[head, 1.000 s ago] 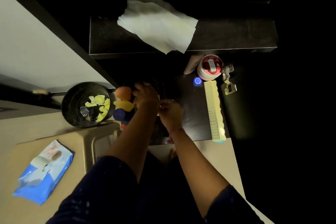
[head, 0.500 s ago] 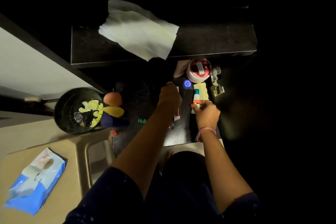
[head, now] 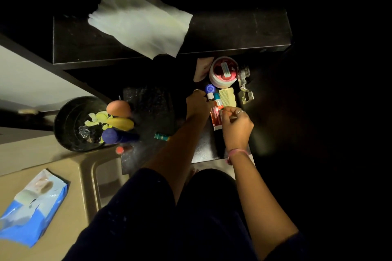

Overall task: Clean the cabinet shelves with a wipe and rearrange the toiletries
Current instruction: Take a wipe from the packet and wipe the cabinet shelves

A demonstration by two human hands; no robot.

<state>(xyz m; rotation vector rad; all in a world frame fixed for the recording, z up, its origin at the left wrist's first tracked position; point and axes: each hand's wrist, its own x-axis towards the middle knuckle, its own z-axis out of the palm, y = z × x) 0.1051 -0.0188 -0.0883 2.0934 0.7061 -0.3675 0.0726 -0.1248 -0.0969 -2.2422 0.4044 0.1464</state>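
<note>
Dark cabinet shelves look part done: the wipe (head: 140, 21) lies spread on the upper shelf (head: 233, 34), apparently set aside. Below, both hands are rearranging toiletries, the left hand (head: 198, 105) gripping a small bottle (head: 210, 96) and the right hand (head: 236, 124) pinching a red tube (head: 215, 115); a few things near the bin (head: 70, 121) seem unsorted.

Dim, heavily shadowed view, black at right, wide-angle distortion.

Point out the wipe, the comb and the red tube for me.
wipe (head: 142, 21), head view, middle of the sheet.
comb (head: 228, 98), head view, its visible toothed face.
red tube (head: 215, 115), head view, its red body.
</note>
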